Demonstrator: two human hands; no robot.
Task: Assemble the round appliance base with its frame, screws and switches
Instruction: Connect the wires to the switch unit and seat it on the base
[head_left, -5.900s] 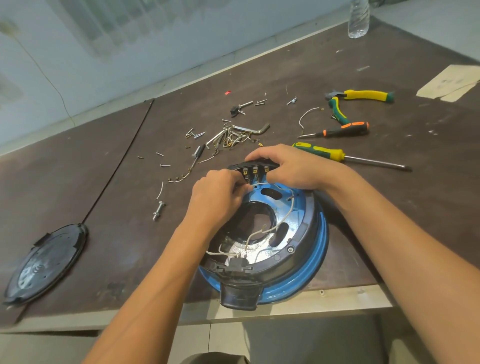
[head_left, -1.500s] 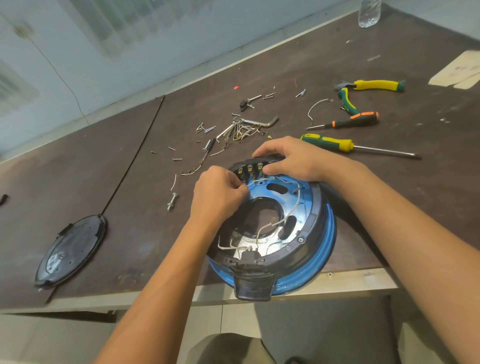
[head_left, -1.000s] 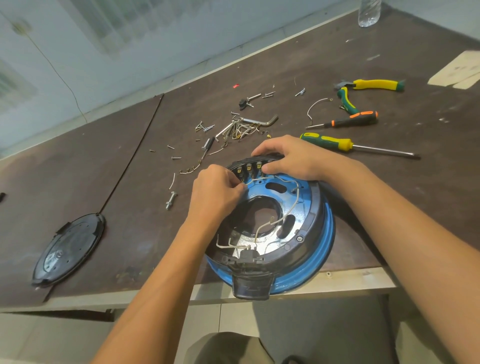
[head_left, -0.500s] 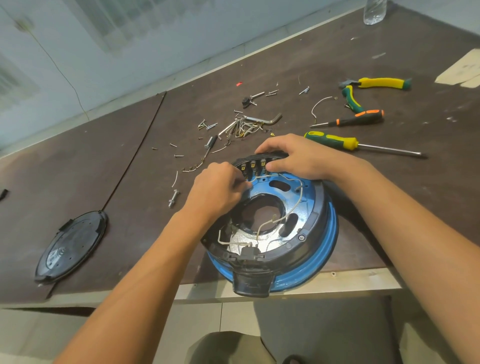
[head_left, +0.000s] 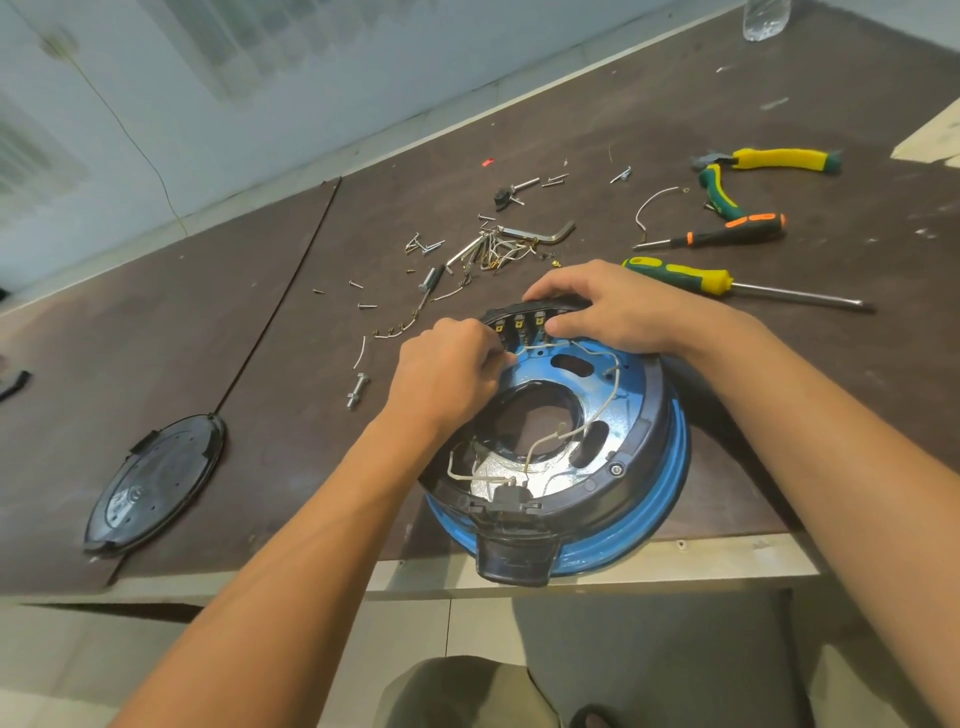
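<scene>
Overhanging the near edge of the surface (head_left: 234, 322), round base (head_left: 660, 499) could tip if pressed. Right grip (head_left: 613, 314) curled over switch block (head_left: 524, 325). Left grip (head_left: 447, 374) curled, seemingly pinching white wire (head_left: 609, 397); tugging may unseat a terminal. Loose screws (head_left: 366, 306) scattered beyond could roll off. Dark board surface, pale wall (head_left: 311, 67) behind.

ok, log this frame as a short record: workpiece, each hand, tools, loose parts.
workpiece: blue round base with black frame seated on it, at the table's near edge
left hand: pinches a white wire by the switch terminals
right hand: grips the switch block at the frame's far rim
tools: green-yellow screwdriver, black-orange screwdriver, pliers, hex key, all untouched
loose parts: screws, bolt, black round cover to the left
</scene>
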